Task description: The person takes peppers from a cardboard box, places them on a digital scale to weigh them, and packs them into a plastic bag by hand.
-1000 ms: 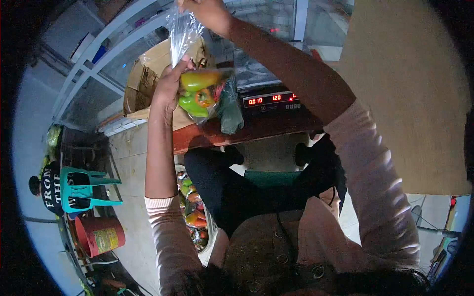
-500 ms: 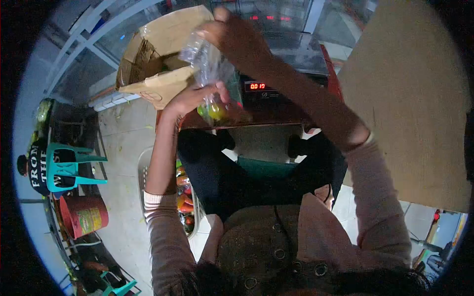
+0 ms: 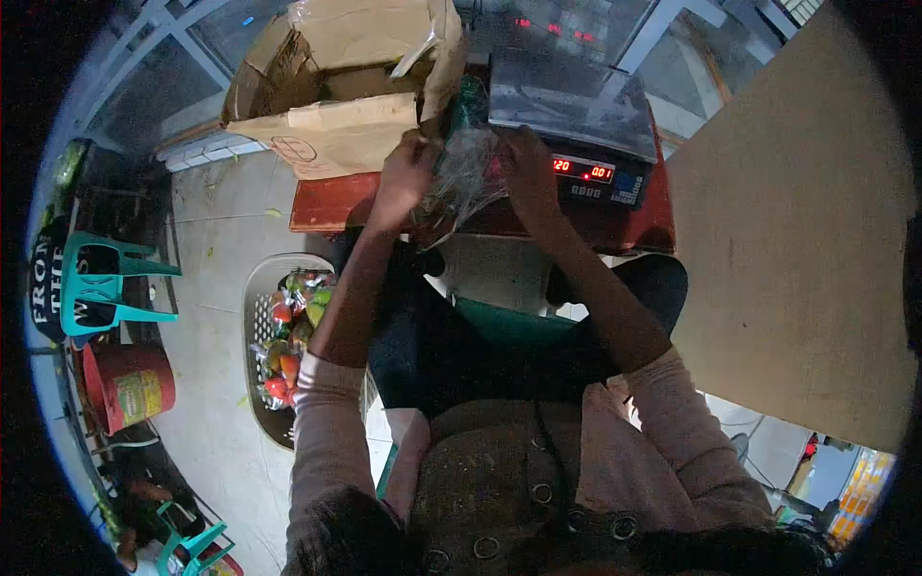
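Observation:
A clear plastic bag (image 3: 465, 175) is stretched between my two hands over the front edge of a red table (image 3: 327, 204). My left hand (image 3: 407, 178) grips its left side with curled fingers. On the other side, my right hand (image 3: 528, 176) holds the bag just in front of a digital scale (image 3: 571, 106) with lit red digits. Glare and shadow hide most of what is inside the bag. A green plastic bundle (image 3: 470, 104) lies behind it, beside the scale.
An open cardboard box (image 3: 351, 134) stands at the table's left. On the floor, a basket (image 3: 257, 336) holds bagged peppers. Farther left are a teal chair (image 3: 91, 283), a red bucket (image 3: 130, 384) and a person in black (image 3: 43, 288). A large brown board (image 3: 797, 240) fills the right.
My right hand has come down from above the bag to its right side. The bag has dropped lower and now spreads between both hands. The view has shifted, showing more of the basket and scale.

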`<state>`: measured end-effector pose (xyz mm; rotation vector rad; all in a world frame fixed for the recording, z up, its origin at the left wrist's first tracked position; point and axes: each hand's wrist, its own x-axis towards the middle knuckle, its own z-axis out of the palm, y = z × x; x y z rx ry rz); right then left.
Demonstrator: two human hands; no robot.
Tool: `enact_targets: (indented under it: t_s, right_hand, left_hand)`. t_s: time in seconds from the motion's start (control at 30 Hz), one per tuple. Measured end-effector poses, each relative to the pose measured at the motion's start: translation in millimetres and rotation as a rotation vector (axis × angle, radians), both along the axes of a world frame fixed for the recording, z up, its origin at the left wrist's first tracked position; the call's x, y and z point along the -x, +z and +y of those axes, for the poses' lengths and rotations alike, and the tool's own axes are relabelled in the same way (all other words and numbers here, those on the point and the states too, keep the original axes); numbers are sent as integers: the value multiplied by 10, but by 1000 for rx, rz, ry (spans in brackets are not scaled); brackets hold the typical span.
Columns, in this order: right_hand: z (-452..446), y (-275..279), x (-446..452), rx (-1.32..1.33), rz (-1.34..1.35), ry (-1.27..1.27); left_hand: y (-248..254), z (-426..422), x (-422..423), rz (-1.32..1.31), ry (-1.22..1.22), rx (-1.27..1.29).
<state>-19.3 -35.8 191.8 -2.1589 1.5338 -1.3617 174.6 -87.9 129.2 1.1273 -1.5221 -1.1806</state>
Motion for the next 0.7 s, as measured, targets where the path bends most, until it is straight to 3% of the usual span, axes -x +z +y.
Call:
enact_targets:
  t_s: [0.07,0.1,0.17,0.2,0.37,0.47,0.5,0.57,0.67,0.7]
  right_hand:
    - [-46,-23,-9,16,117,-12]
    - [-19,44,-33,-70,160,-1]
    - [61,268,-96,-235,242,20]
    - [75,244,-90,-168,237,14]
    - [194,124,56,160,237,-132]
    - [357,220,86,-228,88,27]
    - [387,252,88,-249,202,50]
    - [412,311,80,-288,430,95]
    - [361,387,133,-488,368,85]
    - [319,385,180,-578,205,155]
  left_hand:
    - [278,18,-54,425,-76,-638]
    - [730,255,92,246,23,-566]
    - [846,291,190,199,-107,-471]
    - [873,294,224,174,-174,-423]
    - [684,357,448,381,-14,-21]
    - [668,518,624,561,45,22]
    - [669,542,698,616,49,22]
    - [356,405,926,438,270,109]
    - [268,312,1118,292,477,156]
    - [296,298,1135,264,524,158]
